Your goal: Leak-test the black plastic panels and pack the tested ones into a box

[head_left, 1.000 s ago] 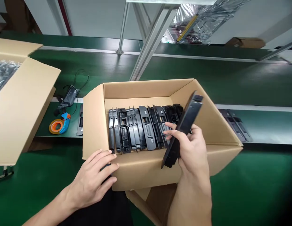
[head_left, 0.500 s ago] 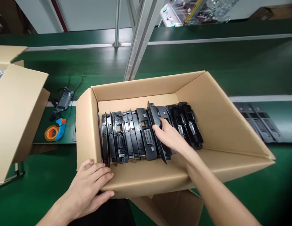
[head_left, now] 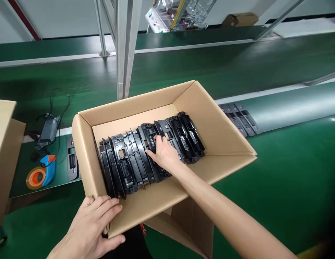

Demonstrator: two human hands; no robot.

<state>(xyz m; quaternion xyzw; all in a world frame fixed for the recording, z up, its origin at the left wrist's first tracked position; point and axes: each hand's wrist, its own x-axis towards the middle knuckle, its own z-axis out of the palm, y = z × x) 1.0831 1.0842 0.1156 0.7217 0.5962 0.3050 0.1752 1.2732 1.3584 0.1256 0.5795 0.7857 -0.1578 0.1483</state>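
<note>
An open cardboard box sits tilted in front of me. Inside stands a row of several black plastic panels, many on edge and packed close, some with rectangular cut-outs. My left hand grips the near left corner of the box, fingers over the rim and thumb outside. Reaching over the near wall, my right hand is closed on a black plastic panel around the middle of the row; the hand hides part of that panel.
On the green bench to the left are a tape roll in a blue dispenser and a dark pouch with cables. More black panels lie right of the box. A metal post rises behind it. Another carton stands far left.
The view has shifted, so the box appears further left. The panel in my right hand has gone from standing edge-on to lying against the row, its ribbed side showing.
</note>
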